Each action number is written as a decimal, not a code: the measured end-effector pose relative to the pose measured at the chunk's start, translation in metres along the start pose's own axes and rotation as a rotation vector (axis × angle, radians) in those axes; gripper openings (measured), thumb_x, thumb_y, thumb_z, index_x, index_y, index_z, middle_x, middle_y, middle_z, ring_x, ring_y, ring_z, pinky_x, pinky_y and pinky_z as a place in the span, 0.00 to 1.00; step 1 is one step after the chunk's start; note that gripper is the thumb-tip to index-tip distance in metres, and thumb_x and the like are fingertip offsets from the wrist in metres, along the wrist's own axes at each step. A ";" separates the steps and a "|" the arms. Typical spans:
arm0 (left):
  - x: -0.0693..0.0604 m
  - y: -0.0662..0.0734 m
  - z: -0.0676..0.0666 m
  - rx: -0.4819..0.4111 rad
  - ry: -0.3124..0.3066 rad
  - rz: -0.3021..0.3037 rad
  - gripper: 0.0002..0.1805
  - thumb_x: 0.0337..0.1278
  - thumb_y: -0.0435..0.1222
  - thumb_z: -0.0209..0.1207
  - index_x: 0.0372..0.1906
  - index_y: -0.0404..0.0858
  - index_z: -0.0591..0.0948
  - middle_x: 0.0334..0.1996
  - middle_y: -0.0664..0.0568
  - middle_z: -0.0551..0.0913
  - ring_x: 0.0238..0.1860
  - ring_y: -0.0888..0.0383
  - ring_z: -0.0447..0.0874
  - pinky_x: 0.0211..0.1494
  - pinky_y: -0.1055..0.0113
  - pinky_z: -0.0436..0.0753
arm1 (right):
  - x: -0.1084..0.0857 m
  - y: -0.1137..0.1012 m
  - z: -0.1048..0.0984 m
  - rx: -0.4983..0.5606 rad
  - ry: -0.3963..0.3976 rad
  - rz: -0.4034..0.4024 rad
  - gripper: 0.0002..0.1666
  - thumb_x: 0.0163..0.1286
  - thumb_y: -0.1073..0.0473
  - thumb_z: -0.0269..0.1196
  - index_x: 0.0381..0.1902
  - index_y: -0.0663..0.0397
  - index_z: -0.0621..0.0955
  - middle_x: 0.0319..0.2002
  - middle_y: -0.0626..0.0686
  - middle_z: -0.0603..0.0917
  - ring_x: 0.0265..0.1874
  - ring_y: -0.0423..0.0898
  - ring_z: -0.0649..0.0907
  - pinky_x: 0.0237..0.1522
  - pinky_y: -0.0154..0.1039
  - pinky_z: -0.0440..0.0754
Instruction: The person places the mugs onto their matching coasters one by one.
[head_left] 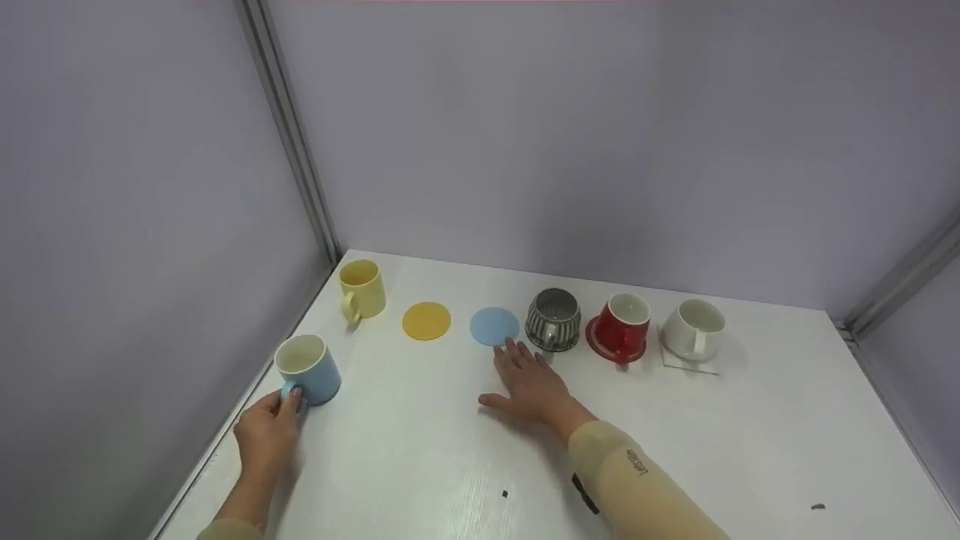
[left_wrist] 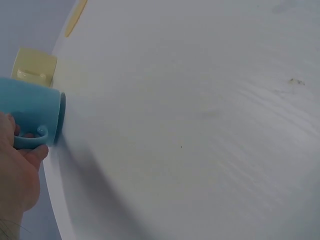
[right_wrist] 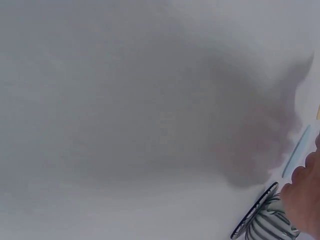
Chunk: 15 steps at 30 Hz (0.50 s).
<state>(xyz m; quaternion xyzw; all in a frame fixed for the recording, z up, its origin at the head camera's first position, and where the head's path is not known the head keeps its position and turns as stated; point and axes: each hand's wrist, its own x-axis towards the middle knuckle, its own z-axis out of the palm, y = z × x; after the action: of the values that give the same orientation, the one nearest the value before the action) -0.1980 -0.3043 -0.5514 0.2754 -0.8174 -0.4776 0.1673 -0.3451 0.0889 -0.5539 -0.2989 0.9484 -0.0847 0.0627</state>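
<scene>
A light blue mug [head_left: 321, 379] with a white inside stands near the table's left edge. My left hand [head_left: 268, 433] pinches its handle, thumb on the near side; the left wrist view shows the fingers at the blue mug's handle [left_wrist: 31, 142] too. My right hand [head_left: 534, 386] is spread, fingers straight, with its fingertips at the near edge of a round blue coaster [head_left: 494, 325]. Whether they touch it I cannot tell. In the right wrist view only part of the right hand [right_wrist: 305, 192] shows, beside the blue coaster [right_wrist: 297, 152].
Behind the blue mug stands a yellow mug [head_left: 367, 292]. A round yellow coaster [head_left: 426, 321] lies left of the blue one. Rightward stand a grey striped cup [head_left: 555, 319], a red mug [head_left: 621, 335] on a red coaster, and a white mug [head_left: 686, 337] on a square coaster.
</scene>
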 end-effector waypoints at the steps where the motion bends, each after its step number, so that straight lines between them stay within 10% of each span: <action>1: 0.000 0.002 0.000 -0.003 0.004 0.002 0.26 0.82 0.46 0.56 0.63 0.25 0.81 0.56 0.32 0.86 0.59 0.37 0.83 0.61 0.43 0.80 | 0.003 0.001 0.000 0.000 0.000 0.002 0.60 0.75 0.20 0.51 0.86 0.54 0.53 0.85 0.60 0.48 0.84 0.58 0.52 0.79 0.60 0.55; 15: 0.002 0.033 0.009 0.000 0.018 0.055 0.23 0.81 0.44 0.59 0.59 0.27 0.84 0.50 0.36 0.89 0.56 0.38 0.87 0.60 0.44 0.82 | 0.020 0.009 0.004 0.085 -0.010 0.061 0.59 0.74 0.21 0.51 0.87 0.52 0.52 0.86 0.57 0.47 0.84 0.57 0.50 0.80 0.59 0.52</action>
<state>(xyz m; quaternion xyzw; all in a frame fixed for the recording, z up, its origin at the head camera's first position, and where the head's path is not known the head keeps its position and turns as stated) -0.2142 -0.2861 -0.5268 0.2572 -0.8229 -0.4704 0.1879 -0.3654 0.0845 -0.5611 -0.2672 0.9524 -0.1213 0.0828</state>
